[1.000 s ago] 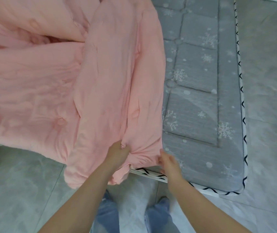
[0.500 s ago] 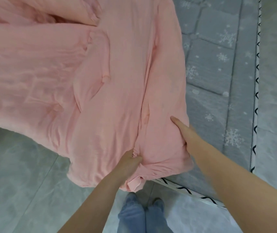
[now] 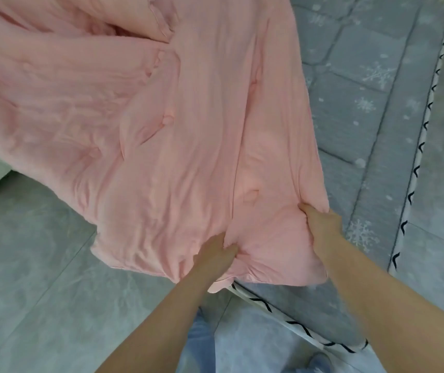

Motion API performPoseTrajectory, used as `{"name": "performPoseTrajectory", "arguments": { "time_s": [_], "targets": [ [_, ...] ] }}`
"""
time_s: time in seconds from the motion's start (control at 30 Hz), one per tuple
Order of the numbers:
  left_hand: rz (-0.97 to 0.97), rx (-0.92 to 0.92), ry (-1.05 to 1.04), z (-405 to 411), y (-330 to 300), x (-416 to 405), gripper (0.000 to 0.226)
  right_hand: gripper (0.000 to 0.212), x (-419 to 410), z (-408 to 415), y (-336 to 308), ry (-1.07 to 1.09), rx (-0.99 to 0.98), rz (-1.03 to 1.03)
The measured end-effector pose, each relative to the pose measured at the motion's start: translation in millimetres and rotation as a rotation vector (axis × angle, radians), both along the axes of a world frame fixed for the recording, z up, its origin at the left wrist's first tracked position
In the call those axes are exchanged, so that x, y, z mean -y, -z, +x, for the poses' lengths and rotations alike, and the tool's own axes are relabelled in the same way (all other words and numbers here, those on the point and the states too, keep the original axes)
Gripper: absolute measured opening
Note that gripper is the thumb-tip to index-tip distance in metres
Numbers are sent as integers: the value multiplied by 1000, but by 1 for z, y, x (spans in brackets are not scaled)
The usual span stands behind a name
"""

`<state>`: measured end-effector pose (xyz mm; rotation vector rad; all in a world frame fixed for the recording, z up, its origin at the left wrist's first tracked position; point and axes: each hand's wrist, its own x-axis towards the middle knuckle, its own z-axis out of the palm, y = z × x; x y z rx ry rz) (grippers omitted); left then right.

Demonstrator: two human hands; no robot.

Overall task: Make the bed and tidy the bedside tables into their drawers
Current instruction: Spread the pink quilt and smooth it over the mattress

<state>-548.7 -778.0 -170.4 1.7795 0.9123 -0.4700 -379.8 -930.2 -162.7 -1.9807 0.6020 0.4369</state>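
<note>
I look down at a bed (image 3: 355,130). Its top is gray cloth with white snowflakes and sewn squares. A white edge band with small black arrow marks (image 3: 414,173) runs along its far right side and along the near end by my legs. The floor (image 3: 32,278) is big gray tiles with a cloudy look. At the far left a pale green thing sits low by the floor; I cannot tell what it is.

A pink quilt (image 3: 161,130) lies over the left part of the bed. It is long, and its long way runs from the top of the view down toward me. Its near end points at me and hangs past the bed's edge over the floor on the left. The quilt is bunched and wrinkled, with a folded heap near the top. The right part of the bed is bare.

My left hand (image 3: 215,255) has its grip pinching a fold of the quilt near the near edge. My right hand (image 3: 323,224) grips the quilt's right edge, with fingers curled into the cloth. The two hands are near each other at the quilt's near right corner.

I see no box or drawer here. My blue trouser legs (image 3: 202,343) show at the bottom.
</note>
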Motion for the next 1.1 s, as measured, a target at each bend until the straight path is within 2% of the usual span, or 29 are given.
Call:
{"name": "performPoseTrajectory", "arguments": {
  "time_s": [0.1,0.3,0.43,0.5,0.57,0.63,0.73,0.8,0.87,1.0,1.1],
  "targets": [
    [56,30,-1,17,-8,55,25,62,59,3,-6,-16,5,9],
    [-13,111,0,37,-14,203,35,67,208,7,-27,-18,-16,-26],
    [125,-56,183,23,17,280,55,71,294,-5,-24,14,-24,-85],
    [228,-128,241,13,34,297,46,73,318,-16,-11,27,-59,-87],
    [263,-122,234,4,41,302,41,76,326,-23,5,32,-116,-86],
    [189,-84,169,-5,52,301,45,71,324,-31,17,29,-149,-119],
    [-17,-102,183,-25,60,304,71,51,319,-54,28,-67,-130,-239],
    [-28,-129,268,-36,55,312,74,54,324,-74,39,-212,-160,-337],
    [-33,-108,268,-49,45,318,69,60,332,-89,39,-278,-225,-387],
    [-125,-44,152,-59,3,310,53,62,338,-100,6,-176,-334,-259],
    [-125,9,135,-56,-32,294,41,65,338,-89,-17,-146,-345,-114]
  ]
}}
